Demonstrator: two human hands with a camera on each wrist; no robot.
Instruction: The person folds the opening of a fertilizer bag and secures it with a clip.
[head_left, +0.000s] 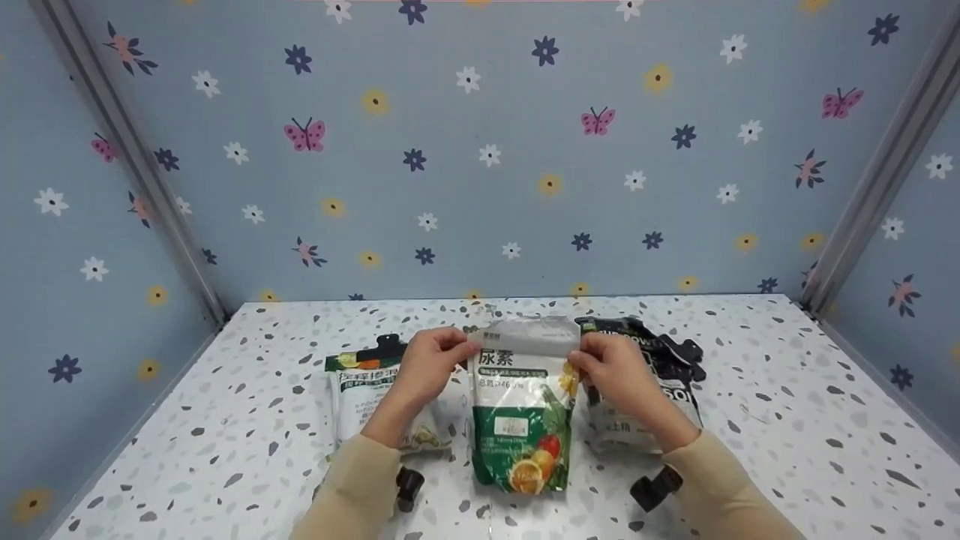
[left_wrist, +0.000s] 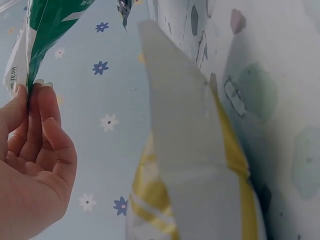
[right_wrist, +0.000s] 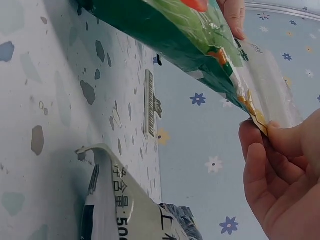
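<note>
A green and white fertilizer bag (head_left: pixel 517 420), printed with fruit, stands upright between my hands, its silvery top (head_left: pixel 536 334) uppermost. My left hand (head_left: pixel 427 364) pinches its upper left edge between thumb and fingers, also seen with the left hand (left_wrist: pixel 42 150) in the left wrist view. On the opposite side, my right hand (head_left: pixel 615 371) pinches the upper right edge; the right wrist view shows that hand's thumb and index finger on the yellow-printed side seam of the bag (right_wrist: pixel 210 55). Whether the top is sealed cannot be told.
Left of centre lies a white bag (head_left: pixel 360 405) with a black clip (head_left: pixel 386 346) at its top. A black and white bag (head_left: pixel 675 390) with a black clip (head_left: pixel 686 356) lies at right, partly behind my forearm. Small black devices sit by the left wrist (head_left: pixel 409 487) and right wrist (head_left: pixel 656 487).
</note>
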